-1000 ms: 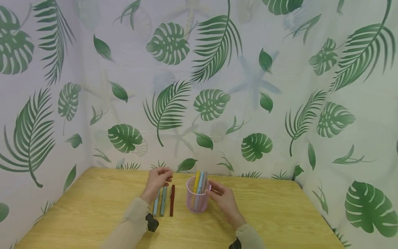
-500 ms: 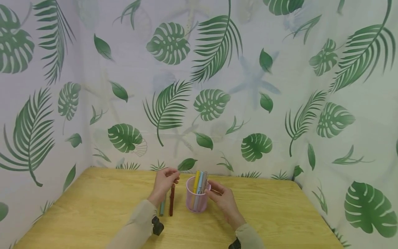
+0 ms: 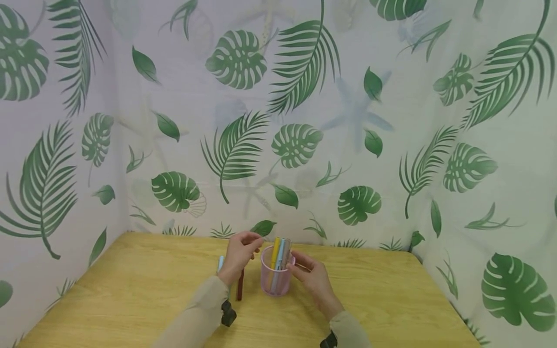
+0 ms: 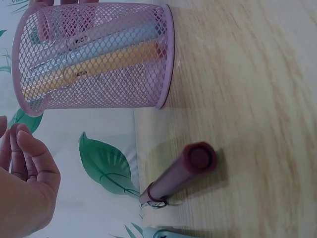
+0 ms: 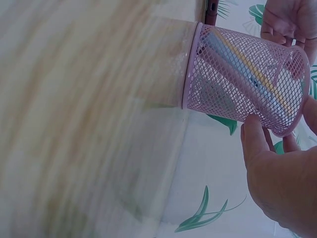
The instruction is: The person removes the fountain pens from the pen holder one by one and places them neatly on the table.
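A pink mesh pen holder (image 3: 275, 282) stands upright on the table with a yellow pen (image 3: 275, 253), a light blue pen (image 3: 280, 253) and a grey pen (image 3: 285, 254) in it. My right hand (image 3: 316, 282) holds its right side near the rim, as the right wrist view also shows. Left of the holder, my left hand (image 3: 239, 255) hovers with loosely bent fingers; nothing shows between them in the left wrist view. Beneath it lie a dark red pen (image 4: 176, 173) and a light blue pen (image 3: 220, 262). A greenish pen is mostly hidden by the left arm.
The wood-grain table (image 3: 383, 295) runs back to a leaf-printed cloth wall (image 3: 317, 198). Similar cloth hangs along the left and right sides. Dark devices are strapped to both wrists, the left one (image 3: 228, 313) above the table.
My left hand has moved right in steps, across the row of pens and closer to the holder, covering the greenish pen. My right hand and the holder have stayed in place.
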Tool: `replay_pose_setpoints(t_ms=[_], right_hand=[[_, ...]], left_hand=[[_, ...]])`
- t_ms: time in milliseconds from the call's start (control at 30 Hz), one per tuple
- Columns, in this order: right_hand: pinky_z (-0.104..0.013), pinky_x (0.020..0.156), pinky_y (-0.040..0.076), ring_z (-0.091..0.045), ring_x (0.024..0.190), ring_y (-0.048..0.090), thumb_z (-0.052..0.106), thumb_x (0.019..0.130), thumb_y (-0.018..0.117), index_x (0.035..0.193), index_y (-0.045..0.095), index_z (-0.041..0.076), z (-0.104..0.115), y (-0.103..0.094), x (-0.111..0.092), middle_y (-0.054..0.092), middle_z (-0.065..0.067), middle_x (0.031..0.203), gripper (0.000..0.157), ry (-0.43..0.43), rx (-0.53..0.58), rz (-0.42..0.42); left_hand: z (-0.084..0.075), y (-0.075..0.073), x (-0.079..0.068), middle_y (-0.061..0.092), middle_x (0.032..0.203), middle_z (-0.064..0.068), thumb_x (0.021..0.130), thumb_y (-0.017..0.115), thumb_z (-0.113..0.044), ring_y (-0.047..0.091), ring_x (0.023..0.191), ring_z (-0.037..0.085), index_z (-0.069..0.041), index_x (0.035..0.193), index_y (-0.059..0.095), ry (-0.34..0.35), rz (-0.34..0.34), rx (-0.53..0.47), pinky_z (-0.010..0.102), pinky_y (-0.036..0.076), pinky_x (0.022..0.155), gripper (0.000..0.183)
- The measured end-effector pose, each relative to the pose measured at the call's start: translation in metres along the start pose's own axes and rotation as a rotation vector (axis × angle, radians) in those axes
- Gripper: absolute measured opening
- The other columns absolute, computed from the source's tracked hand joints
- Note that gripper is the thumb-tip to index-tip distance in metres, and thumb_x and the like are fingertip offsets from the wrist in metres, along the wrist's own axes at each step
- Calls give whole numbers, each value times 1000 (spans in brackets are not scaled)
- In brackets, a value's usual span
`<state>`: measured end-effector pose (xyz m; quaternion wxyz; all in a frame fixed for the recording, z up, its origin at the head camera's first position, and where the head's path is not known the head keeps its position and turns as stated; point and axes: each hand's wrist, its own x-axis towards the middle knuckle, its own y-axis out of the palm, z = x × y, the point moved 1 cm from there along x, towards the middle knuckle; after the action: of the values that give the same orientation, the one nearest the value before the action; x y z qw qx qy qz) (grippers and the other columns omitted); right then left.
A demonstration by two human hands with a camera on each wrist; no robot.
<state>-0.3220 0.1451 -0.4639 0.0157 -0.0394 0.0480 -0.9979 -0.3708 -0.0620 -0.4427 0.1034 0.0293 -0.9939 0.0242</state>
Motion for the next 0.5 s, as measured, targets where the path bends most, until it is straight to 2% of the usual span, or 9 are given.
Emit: replay_pose_setpoints(t_ms=[100, 333, 500], right_hand=[[-37, 99, 52, -36, 125, 56, 17, 92, 69, 137, 55, 2, 1, 0, 0, 55, -20, 139, 49, -2, 10, -3], [-35, 98, 52, -35, 125, 57, 14, 93, 68, 136, 55, 1, 0, 1, 0, 55, -21, 139, 47, -9, 23, -4], [-36, 98, 52, -36, 124, 57, 15, 93, 68, 136, 56, 1, 0, 1, 1, 56, -21, 138, 47, -17, 15, -1]], left_hand=[[1, 3, 0, 70, 88, 9, 90, 70, -12, 61, 72, 14, 2, 101, 70, -5, 9, -20, 21, 47, 55, 17], [5, 7, 0, 71, 106, 16, 89, 72, -15, 60, 82, 12, 1, 110, 68, 8, 45, -14, 25, 49, 63, 27], [4, 10, 1, 70, 107, 15, 89, 72, -14, 61, 86, 12, -2, 110, 68, 26, 67, 9, 25, 51, 67, 24]])
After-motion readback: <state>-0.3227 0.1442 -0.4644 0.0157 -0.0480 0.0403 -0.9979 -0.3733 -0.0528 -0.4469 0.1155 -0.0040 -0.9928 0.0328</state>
